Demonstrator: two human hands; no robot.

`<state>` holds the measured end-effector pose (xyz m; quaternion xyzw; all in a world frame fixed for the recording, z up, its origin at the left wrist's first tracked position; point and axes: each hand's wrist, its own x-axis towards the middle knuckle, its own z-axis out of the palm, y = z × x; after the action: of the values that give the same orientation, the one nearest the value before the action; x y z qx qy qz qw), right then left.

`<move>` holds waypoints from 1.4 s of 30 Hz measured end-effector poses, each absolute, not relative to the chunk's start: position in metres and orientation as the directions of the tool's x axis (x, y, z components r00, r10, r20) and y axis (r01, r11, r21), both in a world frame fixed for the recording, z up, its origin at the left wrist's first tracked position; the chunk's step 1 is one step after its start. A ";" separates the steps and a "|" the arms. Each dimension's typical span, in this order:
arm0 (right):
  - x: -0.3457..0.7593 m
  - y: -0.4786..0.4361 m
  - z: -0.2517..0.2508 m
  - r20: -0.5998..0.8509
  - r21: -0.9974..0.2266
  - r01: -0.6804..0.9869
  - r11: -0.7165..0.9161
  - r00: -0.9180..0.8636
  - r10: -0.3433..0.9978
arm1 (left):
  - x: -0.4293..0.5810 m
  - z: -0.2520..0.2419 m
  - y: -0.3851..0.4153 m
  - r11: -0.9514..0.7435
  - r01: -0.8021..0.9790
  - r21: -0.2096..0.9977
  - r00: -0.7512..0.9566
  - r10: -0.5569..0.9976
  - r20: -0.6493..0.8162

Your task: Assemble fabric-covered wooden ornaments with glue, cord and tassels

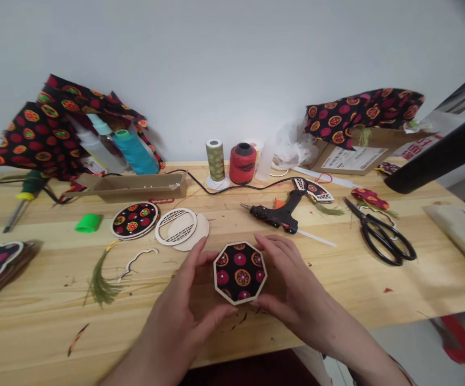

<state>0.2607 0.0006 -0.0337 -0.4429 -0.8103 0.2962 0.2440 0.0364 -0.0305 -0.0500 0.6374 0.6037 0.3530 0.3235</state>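
Note:
Both of my hands hold an octagonal wooden frame point(240, 273) above the pine workbench point(47, 332), gripping its edges from either side. Black fabric with red and gold circles fills the frame. My left hand point(179, 303) holds its left edge, and my right hand point(292, 287) holds its right edge. To the upper left lie a round fabric-covered disc point(134, 220), a fretwork wooden ring point(176, 226) and a plain wooden disc point(195, 236). Nearer my left hand is a green feather-like tassel point(101, 284).
Behind my hands lie a black hot glue gun point(276, 213) and black-handled scissors point(381, 238). Thread spools point(242, 163), fabric point(363, 112), and a cardboard box point(353, 158) stand along the wall. A screwdriver point(29, 195) lies at left, and a black cable point(232, 187) crosses the bench.

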 end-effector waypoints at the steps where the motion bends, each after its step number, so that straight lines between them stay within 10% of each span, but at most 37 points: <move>1: 0.261 0.000 -0.032 0.136 -0.697 0.571 0.434 -0.489 0.861 | 0.037 -0.047 -0.030 -0.016 0.474 0.880 0.011 1.000 0.013; 22: 0.268 -0.016 -0.005 0.027 -0.737 0.551 0.393 -0.557 0.830 | 0.037 -0.025 -0.022 0.471 -0.179 0.864 -0.028 0.875 -0.483; 33: 0.256 -0.007 -0.017 -0.130 -0.961 0.271 -0.053 -0.273 0.953 | 0.033 -0.025 -0.025 0.450 -0.104 0.887 0.007 0.892 -0.452; 42: 0.252 -0.005 -0.011 -0.058 -0.963 0.268 0.012 -0.253 0.966 | 0.035 -0.019 -0.025 0.285 0.113 0.952 -0.012 0.958 -0.285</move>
<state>0.2524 -0.0045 -0.0107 -0.4993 -0.6180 0.4945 0.3525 0.0348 -0.0252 -0.0191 0.4514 0.5936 0.3922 0.5386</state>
